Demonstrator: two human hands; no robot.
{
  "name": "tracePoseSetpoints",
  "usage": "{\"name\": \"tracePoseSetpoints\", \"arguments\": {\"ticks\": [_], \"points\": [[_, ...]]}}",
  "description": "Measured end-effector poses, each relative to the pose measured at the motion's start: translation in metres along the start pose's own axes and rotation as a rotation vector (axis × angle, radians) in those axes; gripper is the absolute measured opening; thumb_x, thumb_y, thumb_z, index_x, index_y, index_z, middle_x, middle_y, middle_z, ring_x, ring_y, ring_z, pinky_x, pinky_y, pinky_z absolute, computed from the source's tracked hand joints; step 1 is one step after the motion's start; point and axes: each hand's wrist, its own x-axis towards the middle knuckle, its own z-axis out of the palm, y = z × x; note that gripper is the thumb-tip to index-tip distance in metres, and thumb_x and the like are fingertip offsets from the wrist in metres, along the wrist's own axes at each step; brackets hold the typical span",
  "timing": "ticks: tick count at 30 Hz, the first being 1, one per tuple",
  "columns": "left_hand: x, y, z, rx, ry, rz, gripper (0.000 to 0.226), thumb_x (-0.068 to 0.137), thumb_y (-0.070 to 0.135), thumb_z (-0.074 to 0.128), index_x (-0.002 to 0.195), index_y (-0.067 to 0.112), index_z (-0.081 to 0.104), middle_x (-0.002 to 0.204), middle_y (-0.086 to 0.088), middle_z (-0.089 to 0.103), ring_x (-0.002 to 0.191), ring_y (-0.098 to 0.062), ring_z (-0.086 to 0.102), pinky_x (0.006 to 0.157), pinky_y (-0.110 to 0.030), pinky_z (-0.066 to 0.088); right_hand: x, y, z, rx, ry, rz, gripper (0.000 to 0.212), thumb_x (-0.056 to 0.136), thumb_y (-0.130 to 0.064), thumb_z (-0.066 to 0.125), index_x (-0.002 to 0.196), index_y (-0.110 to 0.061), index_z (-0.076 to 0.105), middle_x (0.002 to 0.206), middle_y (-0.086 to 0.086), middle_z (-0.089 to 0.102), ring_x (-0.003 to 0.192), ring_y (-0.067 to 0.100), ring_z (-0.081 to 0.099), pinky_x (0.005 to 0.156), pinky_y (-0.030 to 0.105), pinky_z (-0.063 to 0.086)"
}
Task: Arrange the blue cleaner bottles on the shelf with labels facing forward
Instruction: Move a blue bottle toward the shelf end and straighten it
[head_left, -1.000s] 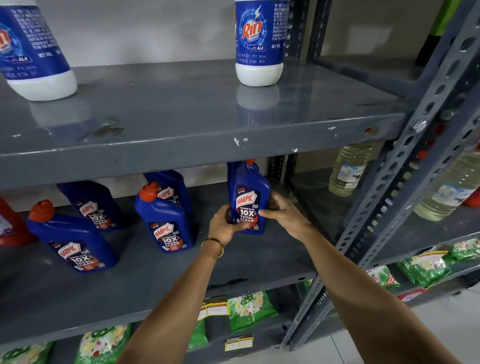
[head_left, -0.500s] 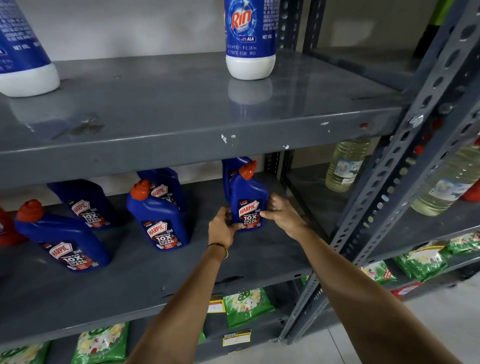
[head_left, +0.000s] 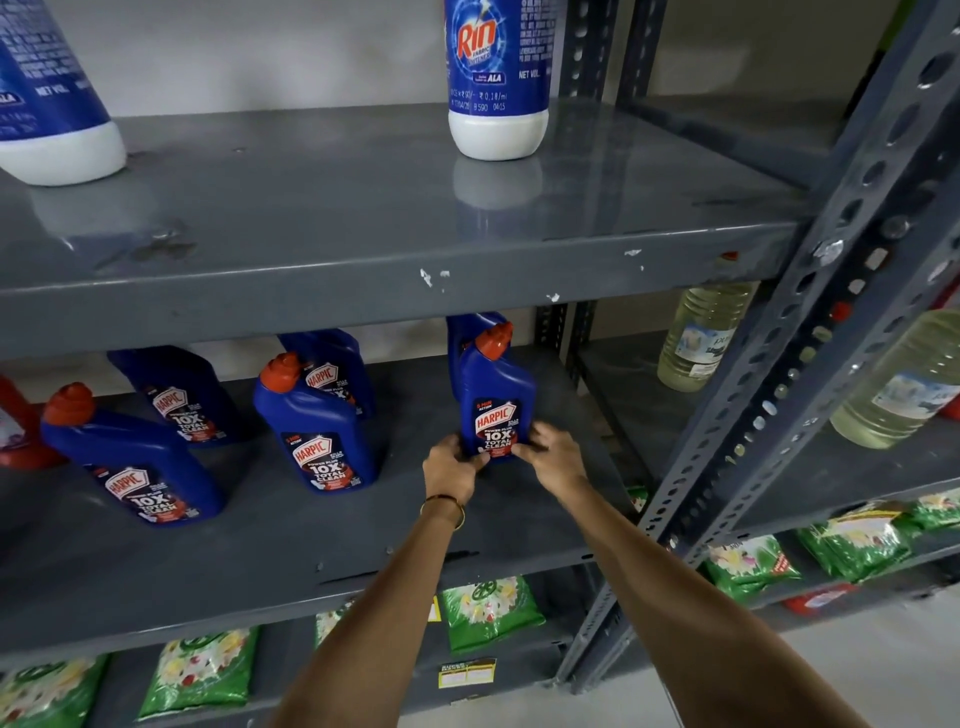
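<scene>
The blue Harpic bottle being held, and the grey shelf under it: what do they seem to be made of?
The Harpic bottle, held between the left hand and right hand, looks like glossy opaque moulded plastic, judging by its smooth sheen, with an orange-red cap. The shelf appears to be grey painted metal: chipped paint on the edge above and perforated uprights suggest steel.

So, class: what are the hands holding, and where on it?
Both hands, left and right, hold one blue bottle at its base, either side.
</scene>
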Motion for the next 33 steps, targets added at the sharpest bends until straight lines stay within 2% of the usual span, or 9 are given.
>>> {"name": "tracePoseSetpoints", "arguments": {"ticks": [6,14,19,23,28,33], "points": [[-0.006,-0.002,-0.002,0.034,0.002,-0.004,0.029,0.079,0.007,0.069,0.106,0.0,0.063,0.109,-0.018,0.069,0.103,-0.029,0.063,0.085,-0.029,0.047,-0.006,0.001,-0.002,-0.011,0.02,0.003,0.04,0.082,-0.001,0.064,0.121,0.004,0.055,0.125,0.021,0.062,0.116,0.028,0.058,0.088,0.021,0.039],[-0.036,-0.012,-0.011,0.066,0.001,-0.005,0.026,0.075,0.014,0.074,0.095,-0.001,0.065,0.101,-0.018,0.071,0.097,-0.028,0.065,0.075,-0.028,0.047,-0.039,0.01,-0.008,-0.032,-0.013,0.015,0.043,0.084,-0.004,0.063,0.125,0.0,0.052,0.129,0.018,0.059,0.12,0.026,0.056,0.091,0.022,0.039],[-0.056,-0.017,-0.013,0.013,-0.031,-0.014,0.034,0.074,0.01,0.075,0.104,-0.003,0.064,0.111,-0.02,0.069,0.103,-0.029,0.064,0.091,-0.033,0.05,-0.06,0.017,-0.013,-0.03,-0.023,0.02,0.036,0.084,-0.004,0.062,0.12,0.001,0.056,0.126,0.019,0.061,0.118,0.028,0.058,0.094,0.031,0.044],[-0.068,-0.02,-0.013,0.014,-0.036,-0.019,0.036,0.072,0.012,0.077,0.103,-0.002,0.064,0.111,-0.02,0.069,0.103,-0.029,0.065,0.095,-0.04,0.051,-0.071,0.02,-0.017,-0.024,-0.02,0.034,0.037,0.083,-0.003,0.063,0.118,0.002,0.055,0.124,0.021,0.062,0.115,0.03,0.059,0.097,0.037,0.046],[-0.076,-0.023,-0.014,0.012,-0.048,-0.019,0.036,0.071,0.012,0.077,0.102,-0.001,0.065,0.108,-0.02,0.07,0.101,-0.03,0.066,0.093,-0.043,0.052,-0.078,0.023,-0.02,-0.04,-0.031,0.033,0.038,0.083,-0.003,0.064,0.119,0.003,0.054,0.124,0.022,0.062,0.114,0.03,0.059,0.097,0.036,0.046],[-0.083,-0.023,-0.016,0.011,-0.062,-0.019,0.042,0.073,0.012,0.075,0.111,-0.001,0.062,0.113,-0.019,0.068,0.105,-0.03,0.064,0.097,-0.043,0.051,-0.084,0.023,-0.023,-0.059,-0.038,0.04,0.042,0.082,-0.006,0.065,0.122,0.0,0.053,0.124,0.019,0.062,0.114,0.028,0.059,0.094,0.031,0.045]]}}
